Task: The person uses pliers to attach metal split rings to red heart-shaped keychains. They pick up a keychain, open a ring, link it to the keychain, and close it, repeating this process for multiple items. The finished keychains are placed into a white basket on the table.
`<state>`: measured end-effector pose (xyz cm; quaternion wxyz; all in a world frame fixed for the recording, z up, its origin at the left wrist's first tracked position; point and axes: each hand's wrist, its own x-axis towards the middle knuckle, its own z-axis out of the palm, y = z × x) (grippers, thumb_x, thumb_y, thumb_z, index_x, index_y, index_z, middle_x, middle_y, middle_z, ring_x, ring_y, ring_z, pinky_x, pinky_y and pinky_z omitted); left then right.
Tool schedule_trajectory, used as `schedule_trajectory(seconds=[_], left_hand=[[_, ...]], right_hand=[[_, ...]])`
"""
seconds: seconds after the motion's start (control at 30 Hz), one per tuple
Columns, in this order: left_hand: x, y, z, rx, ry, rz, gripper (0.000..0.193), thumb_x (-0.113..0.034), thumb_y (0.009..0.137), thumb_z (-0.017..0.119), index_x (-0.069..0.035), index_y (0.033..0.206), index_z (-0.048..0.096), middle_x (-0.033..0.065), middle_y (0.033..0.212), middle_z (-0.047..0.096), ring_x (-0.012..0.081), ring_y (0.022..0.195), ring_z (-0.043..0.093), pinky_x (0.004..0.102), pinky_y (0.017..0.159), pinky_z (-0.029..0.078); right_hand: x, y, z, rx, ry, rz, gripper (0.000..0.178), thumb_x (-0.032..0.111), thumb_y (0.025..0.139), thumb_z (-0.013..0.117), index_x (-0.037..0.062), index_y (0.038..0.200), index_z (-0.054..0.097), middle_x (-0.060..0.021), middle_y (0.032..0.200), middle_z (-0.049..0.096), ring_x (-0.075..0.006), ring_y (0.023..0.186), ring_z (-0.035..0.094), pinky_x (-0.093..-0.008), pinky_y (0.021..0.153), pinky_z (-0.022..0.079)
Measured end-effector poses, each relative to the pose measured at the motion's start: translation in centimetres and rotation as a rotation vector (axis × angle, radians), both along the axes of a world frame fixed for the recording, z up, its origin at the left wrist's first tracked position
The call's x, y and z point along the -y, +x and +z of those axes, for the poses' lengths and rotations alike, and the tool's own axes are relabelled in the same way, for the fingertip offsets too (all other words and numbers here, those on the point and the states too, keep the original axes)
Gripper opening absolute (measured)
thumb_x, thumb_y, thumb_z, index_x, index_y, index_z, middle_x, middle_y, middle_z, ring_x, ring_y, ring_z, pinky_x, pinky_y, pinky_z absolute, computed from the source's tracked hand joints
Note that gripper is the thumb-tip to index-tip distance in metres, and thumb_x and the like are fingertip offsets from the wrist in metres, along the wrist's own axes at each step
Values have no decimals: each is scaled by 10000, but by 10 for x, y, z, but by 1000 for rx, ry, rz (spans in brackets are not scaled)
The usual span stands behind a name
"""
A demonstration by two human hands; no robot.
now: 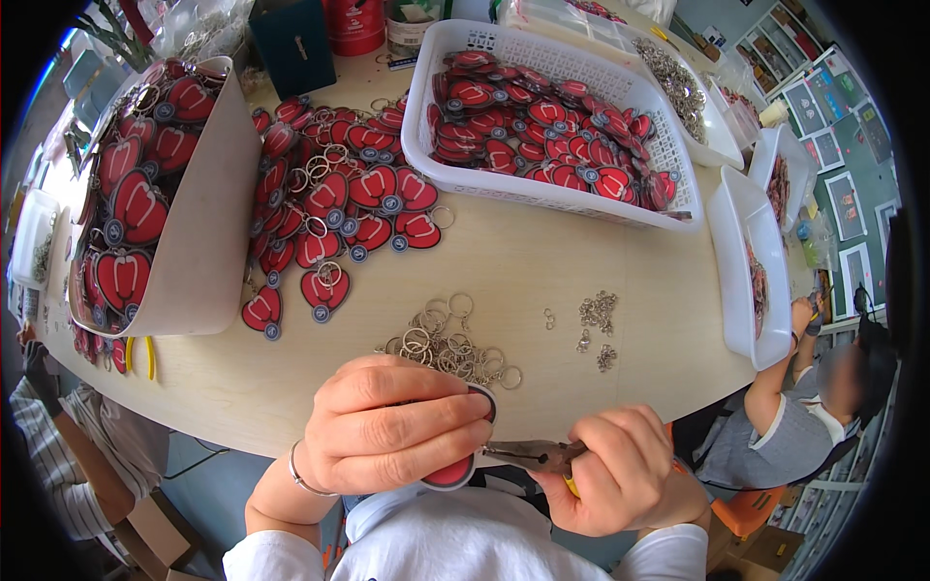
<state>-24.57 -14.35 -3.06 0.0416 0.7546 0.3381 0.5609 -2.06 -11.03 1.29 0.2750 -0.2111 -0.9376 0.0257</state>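
Note:
Near the table's front edge, my left hand (pixel 397 426) is closed round a red heart-shaped keychain charm (pixel 451 473) with a grey border; its fingers cover most of it. My right hand (pixel 620 470) grips long-nosed pliers (pixel 531 454) with yellow handles. The plier tips point left and meet the charm's edge by my left fingertips; whether a small ring sits between the jaws I cannot make out. Just beyond my left hand lies a pile of silver split rings (pixel 450 349). Small metal links (pixel 599 312) lie in little heaps to the right of it.
A white basket (pixel 552 198) of red charms stands at the back. Finished-looking keychains (pixel 325 208) lie beside a tall cream bin (pixel 199 232) full of more. Yellow-handled pliers (pixel 140 357) rest by the bin. White trays (pixel 736 261) line the right; people sit at both sides.

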Motion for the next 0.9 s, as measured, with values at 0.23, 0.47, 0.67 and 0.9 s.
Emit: schedule_trajectory(seconds=[0.23, 0.47, 0.67, 0.9], left_hand=[[1, -1, 4, 26, -44, -7, 237, -104, 721, 702, -44, 948, 671, 63, 953, 670, 205, 838, 632, 274, 632, 515], [1, -2, 5, 70, -72, -9, 235, -82, 699, 715, -77, 930, 673, 38, 943, 677, 188, 826, 630, 263, 628, 511], [2, -2, 6, 69, -82, -3, 246, -65, 686, 722, -80, 926, 672, 30, 923, 673, 178, 812, 627, 258, 614, 505], [-5, 2, 2, 84, -58, -25, 158, -75, 706, 707, -52, 859, 677, 54, 864, 674, 193, 747, 621, 268, 594, 503]], right_hand=[[1, 0, -6, -36, -18, 16, 310, 153, 687, 694, 44, 553, 437, -94, 714, 538, -201, 540, 502, -295, 453, 383], [21, -26, -44, -395, -398, -25, 288, 93, 669, 724, 24, 570, 462, -130, 772, 597, -260, 603, 569, -331, 503, 449], [7, -14, -42, -334, -435, 8, 300, 82, 727, 674, 4, 573, 429, -173, 875, 610, -294, 735, 595, -354, 605, 484], [-11, 1, -34, -219, -318, 72, 287, 122, 655, 700, 36, 561, 442, -145, 927, 606, -292, 774, 586, -387, 631, 463]])
